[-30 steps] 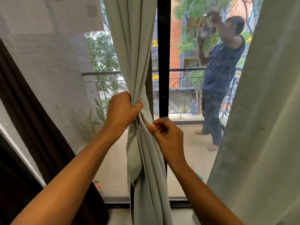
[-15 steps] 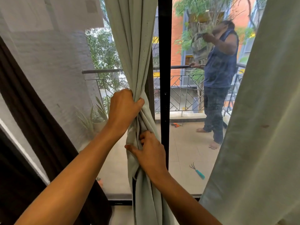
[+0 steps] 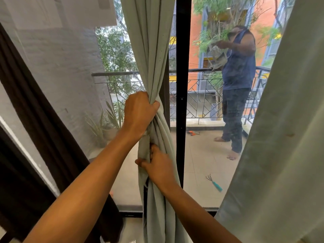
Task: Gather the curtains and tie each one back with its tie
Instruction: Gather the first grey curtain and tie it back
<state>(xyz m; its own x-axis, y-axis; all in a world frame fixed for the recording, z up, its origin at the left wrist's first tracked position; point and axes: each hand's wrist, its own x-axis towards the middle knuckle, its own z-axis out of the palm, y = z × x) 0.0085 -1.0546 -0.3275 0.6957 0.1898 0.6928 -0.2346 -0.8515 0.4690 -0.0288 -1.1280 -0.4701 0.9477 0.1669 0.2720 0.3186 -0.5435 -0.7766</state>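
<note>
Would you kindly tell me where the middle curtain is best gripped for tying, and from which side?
Probably at the narrow waist of the curtain, where the left hand wraps the bunched folds; the right hand pinches looser folds just below. Come from the left: the black door frame stands close by its right edge.

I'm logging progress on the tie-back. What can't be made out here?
Head view:
1. Any tie: none visible; the left hand and folds of the gathered curtain cover the waist.
2. The right hand: its fingertips are buried in folds.
3. The second curtain: cut off by the frame's edges.
</note>
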